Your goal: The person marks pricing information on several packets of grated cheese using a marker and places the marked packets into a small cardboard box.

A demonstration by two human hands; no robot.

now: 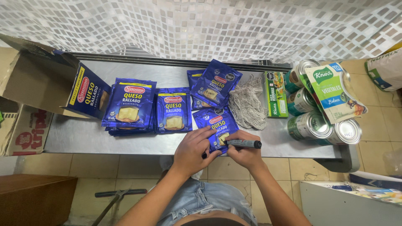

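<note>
My right hand (245, 152) holds a black marker (244, 144) sideways, its tip on a blue cheese packet (217, 124) at the front edge of the steel table (83, 136). My left hand (193, 150) pins the near corner of that packet and holds a small black cap between its fingers. More blue packets of the same kind lie behind it: a stack (129, 106) at the left, one (173, 110) in the middle, two overlapping (214, 85) further back.
An open cardboard box (39, 83) with a blue display carton (88, 91) stands at the left. A mesh bag (248, 105), a green box (275, 93), several tins (310, 124) and a soup packet (335, 91) sit at the right. A tiled wall lies behind, tiled floor below.
</note>
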